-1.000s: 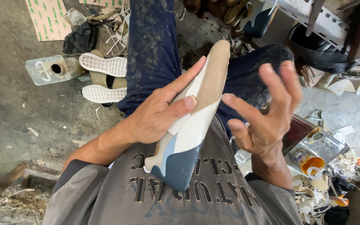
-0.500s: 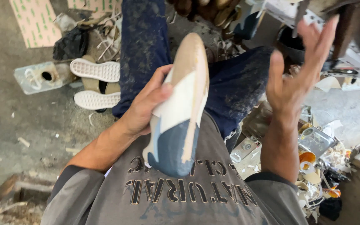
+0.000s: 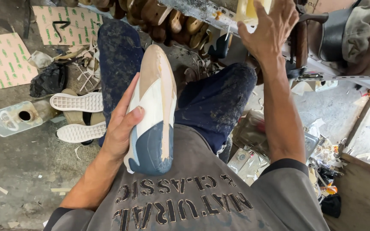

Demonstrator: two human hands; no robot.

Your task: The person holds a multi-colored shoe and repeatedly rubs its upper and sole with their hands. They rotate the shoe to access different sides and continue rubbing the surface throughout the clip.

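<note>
My left hand grips a sole-less shoe from its left side, bottom face up, over my lap. The shoe is white and beige with a dark blue heel, its toe pointing away from me. My right hand is raised to the shelf edge at the top, fingers spread over a pale yellow object. Whether those fingers have closed on it is hidden by the hand itself. My knees in dark blue trousers lie under the shoe.
Two white soles lie on the floor at left beside a clear plastic container, a black bag and printed cardboard sheets. Wooden lasts line the shelf. Scraps and tins crowd the right.
My right hand rose from beside the shoe up to the shelf. My left hand kept the shoe, shifting its grip to the side. The view tilted upward.
</note>
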